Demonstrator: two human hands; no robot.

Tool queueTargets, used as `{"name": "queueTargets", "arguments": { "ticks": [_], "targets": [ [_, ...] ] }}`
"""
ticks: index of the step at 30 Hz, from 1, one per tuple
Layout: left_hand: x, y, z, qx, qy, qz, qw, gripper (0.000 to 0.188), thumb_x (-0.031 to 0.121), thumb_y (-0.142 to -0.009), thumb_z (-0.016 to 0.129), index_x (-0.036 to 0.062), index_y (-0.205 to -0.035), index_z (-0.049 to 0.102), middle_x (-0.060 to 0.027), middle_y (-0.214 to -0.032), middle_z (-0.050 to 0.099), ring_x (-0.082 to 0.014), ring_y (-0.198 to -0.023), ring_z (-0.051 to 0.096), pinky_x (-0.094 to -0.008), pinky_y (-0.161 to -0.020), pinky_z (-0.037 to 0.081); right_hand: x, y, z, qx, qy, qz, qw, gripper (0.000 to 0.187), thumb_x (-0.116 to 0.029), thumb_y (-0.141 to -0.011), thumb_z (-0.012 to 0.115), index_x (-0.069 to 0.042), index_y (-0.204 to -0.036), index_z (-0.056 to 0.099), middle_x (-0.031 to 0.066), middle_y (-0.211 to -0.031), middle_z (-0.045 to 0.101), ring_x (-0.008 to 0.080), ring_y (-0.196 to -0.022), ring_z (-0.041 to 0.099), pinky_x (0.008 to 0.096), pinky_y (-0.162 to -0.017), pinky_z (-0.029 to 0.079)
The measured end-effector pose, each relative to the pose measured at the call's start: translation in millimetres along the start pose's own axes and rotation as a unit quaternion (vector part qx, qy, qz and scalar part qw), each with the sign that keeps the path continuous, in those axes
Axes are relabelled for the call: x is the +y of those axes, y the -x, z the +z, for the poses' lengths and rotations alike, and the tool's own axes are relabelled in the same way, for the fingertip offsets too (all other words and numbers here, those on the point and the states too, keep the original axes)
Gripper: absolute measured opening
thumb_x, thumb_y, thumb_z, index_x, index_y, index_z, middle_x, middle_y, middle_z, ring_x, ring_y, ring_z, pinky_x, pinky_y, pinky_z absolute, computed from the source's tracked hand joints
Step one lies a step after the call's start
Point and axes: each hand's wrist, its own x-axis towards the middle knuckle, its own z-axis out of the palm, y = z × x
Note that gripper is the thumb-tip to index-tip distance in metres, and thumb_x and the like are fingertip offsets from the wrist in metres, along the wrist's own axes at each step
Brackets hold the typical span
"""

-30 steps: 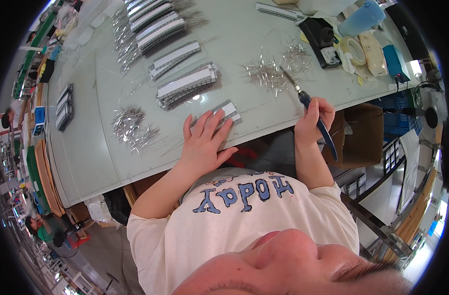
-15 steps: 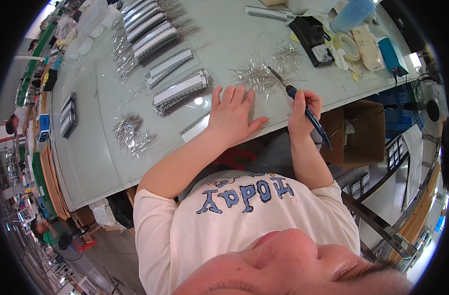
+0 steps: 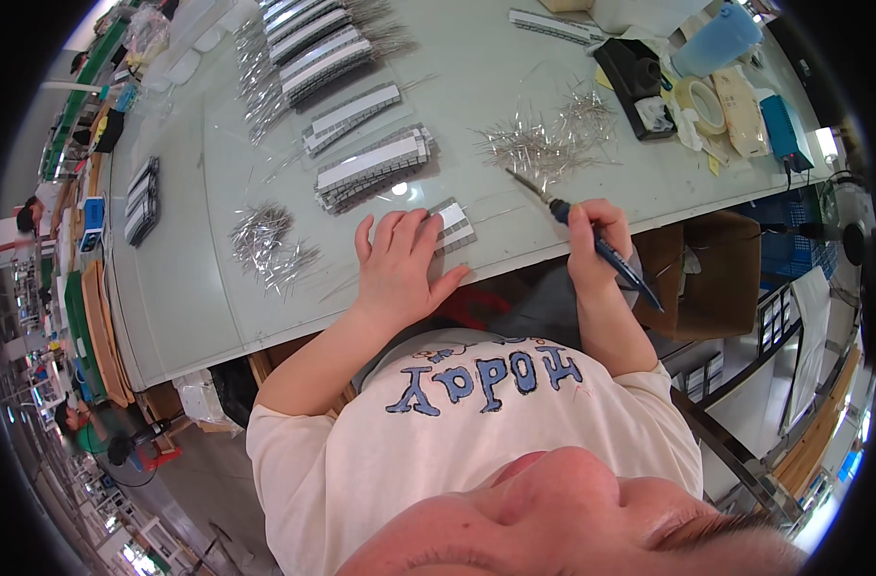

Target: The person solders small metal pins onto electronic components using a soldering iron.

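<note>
My right hand (image 3: 599, 242) is closed around the dark blue handle of a soldering iron (image 3: 618, 259). Its thin metal tip points to the far left, at the near side of a loose heap of short silver wires (image 3: 544, 144). My left hand (image 3: 400, 261) lies with fingers spread at the table's front edge, over one end of a white-and-grey strip (image 3: 454, 227). The hand covers the rest of that strip. Just beyond it is a stack of similar strips (image 3: 376, 171), and behind that a single strip (image 3: 352, 117).
More stacked strips (image 3: 328, 60) with wires sticking out stand farther back. A second wire heap (image 3: 265, 245) and a small strip stack (image 3: 142, 202) lie left. At right sit a black iron holder (image 3: 635, 82), a tape roll (image 3: 702, 104), a blue bottle (image 3: 716, 43) and a teal box (image 3: 781, 130).
My left hand has drawn back to the left, uncovering one end of the strip. The iron's tip has come nearer to me, away from the middle of the wire heap.
</note>
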Motion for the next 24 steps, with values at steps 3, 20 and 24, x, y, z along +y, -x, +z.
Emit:
{"name": "queueTargets", "arguments": {
  "ticks": [3,20,24],
  "targets": [
    [-2,9,2,-0.024,-0.003,-0.006,1.000,0.066,0.046,-0.073,0.070,0.0073,-0.124,0.055,-0.0086,-0.123,0.051,-0.0276,-0.115,0.045,-0.0515,-0.104,0.021,-10,-1,9,-0.045,0.018,-0.012,0.999,0.016,0.003,-0.081,0.067,-0.004,-0.082,0.052,0.0043,-0.068,0.056,0.0083,-0.055,0.044,0.0235,-0.050,0.035],
    [-5,9,4,-0.030,0.013,-0.001,0.999,0.072,0.048,-0.074,0.069,0.0028,-0.126,0.052,-0.0096,-0.127,0.048,-0.0252,-0.116,0.044,-0.0551,-0.106,0.017,-13,-5,23,-0.100,0.044,0.030,0.994,0.018,0.000,-0.078,0.069,-0.006,-0.075,0.052,0.0013,-0.058,0.050,0.0076,-0.050,0.039,0.0243,-0.046,0.032],
    [-5,8,3,-0.033,0.011,-0.002,0.999,0.072,0.048,-0.074,0.069,0.0027,-0.126,0.052,-0.0094,-0.127,0.048,-0.0249,-0.116,0.044,-0.0550,-0.106,0.018,-12,-5,24,-0.098,0.037,0.032,0.994,0.018,0.000,-0.078,0.069,-0.006,-0.075,0.052,0.0011,-0.059,0.050,0.0074,-0.050,0.039,0.0243,-0.047,0.032]
  ]
}}
